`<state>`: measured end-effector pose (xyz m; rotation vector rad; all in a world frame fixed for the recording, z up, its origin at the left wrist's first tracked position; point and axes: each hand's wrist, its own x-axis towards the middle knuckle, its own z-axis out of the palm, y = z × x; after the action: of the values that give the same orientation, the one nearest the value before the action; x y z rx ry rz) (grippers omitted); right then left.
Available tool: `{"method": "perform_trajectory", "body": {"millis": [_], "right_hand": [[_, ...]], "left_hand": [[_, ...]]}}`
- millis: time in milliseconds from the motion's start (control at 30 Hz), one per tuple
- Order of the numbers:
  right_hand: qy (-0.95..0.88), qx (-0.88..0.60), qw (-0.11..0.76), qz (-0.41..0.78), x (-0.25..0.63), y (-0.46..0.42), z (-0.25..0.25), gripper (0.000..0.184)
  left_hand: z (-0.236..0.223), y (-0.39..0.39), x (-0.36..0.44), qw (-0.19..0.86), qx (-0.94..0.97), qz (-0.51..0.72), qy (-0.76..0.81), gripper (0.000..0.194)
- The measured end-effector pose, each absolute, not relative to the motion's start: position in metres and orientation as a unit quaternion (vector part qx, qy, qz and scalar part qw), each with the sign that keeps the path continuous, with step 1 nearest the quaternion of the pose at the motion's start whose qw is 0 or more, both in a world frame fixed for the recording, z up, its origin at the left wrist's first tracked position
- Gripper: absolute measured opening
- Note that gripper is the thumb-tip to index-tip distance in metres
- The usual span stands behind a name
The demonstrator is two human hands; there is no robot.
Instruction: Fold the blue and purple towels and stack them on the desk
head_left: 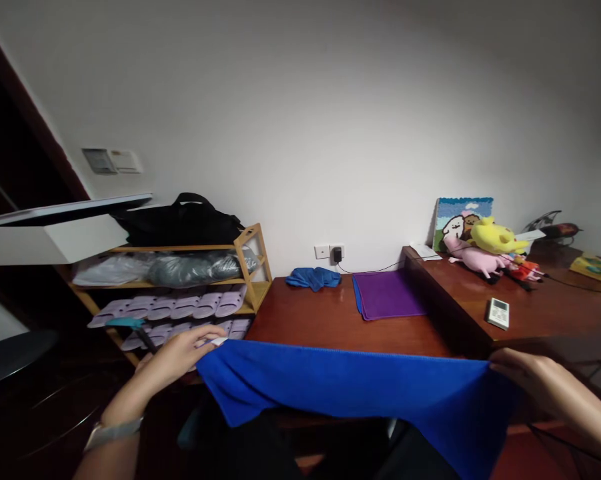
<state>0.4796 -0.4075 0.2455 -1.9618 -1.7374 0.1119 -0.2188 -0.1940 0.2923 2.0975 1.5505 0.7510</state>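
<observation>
A blue cloth [350, 380] is stretched in front of me, above the near edge of the wooden table [300, 320]. My left hand [193, 347] pinches its upper left corner, where a small white tag shows. At the upper right corner my right hand [517, 367] is closed on the same cloth. The top edge runs nearly straight between both hands, and the lower part hangs in loose folds. Farther back on the table lie a flat purple cloth [390, 293] with blue showing at its left edge, and a crumpled blue cloth [313, 278].
On the left, a wooden rack [253, 293] carries lilac slippers [185, 303], a black bag [185, 223] and a white box [55, 240]. A higher desk at right holds plush toys [495, 237], a picture [460, 217] and a white remote [498, 313]. Behind is a wall socket [323, 252].
</observation>
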Motion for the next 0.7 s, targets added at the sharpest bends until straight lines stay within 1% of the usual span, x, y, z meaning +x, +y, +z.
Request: {"method": "perform_trajectory", "body": {"millis": [67, 133, 200, 233, 333, 433, 500, 567, 633, 700], "right_hand": [[-0.670, -0.696, 0.238, 0.097, 0.488, -0.381, 0.248, 0.037], [-0.677, -0.685, 0.244, 0.118, 0.493, -0.349, 0.253, 0.036], [-0.673, -0.679, 0.271, 0.110, 0.494, -0.317, 0.260, 0.036], [-0.674, -0.674, 0.288, 0.095, 0.493, -0.303, 0.264, 0.037], [-0.681, -0.647, 0.343, 0.011, 0.490, -0.272, 0.274, 0.037], [-0.671, -0.629, 0.388, -0.061, 0.487, -0.262, 0.277, 0.037], [-0.662, -0.622, 0.411, -0.076, 0.485, -0.267, 0.269, 0.038], [-0.663, -0.613, 0.423, -0.072, 0.481, -0.277, 0.250, 0.037], [-0.669, -0.609, 0.423, -0.054, 0.476, -0.290, 0.215, 0.035], [-0.669, -0.615, 0.417, -0.024, 0.469, -0.302, 0.168, 0.034]], "left_hand": [[0.292, -0.173, -0.210, 0.202, 0.778, 0.231, 0.549, 0.063], [0.296, -0.152, -0.201, 0.161, 0.806, 0.195, 0.535, 0.051], [0.305, -0.133, -0.191, 0.085, 0.824, 0.178, 0.531, 0.037], [0.311, -0.125, -0.187, 0.036, 0.822, 0.185, 0.537, 0.035], [0.328, -0.114, -0.177, -0.117, 0.789, 0.241, 0.553, 0.042], [0.333, -0.117, -0.178, -0.208, 0.757, 0.289, 0.547, 0.045], [0.323, -0.124, -0.186, -0.221, 0.758, 0.293, 0.538, 0.043], [0.301, -0.133, -0.197, -0.211, 0.774, 0.276, 0.529, 0.043], [0.266, -0.143, -0.206, -0.181, 0.796, 0.241, 0.524, 0.042], [0.225, -0.154, -0.211, -0.133, 0.817, 0.189, 0.528, 0.042]]}}
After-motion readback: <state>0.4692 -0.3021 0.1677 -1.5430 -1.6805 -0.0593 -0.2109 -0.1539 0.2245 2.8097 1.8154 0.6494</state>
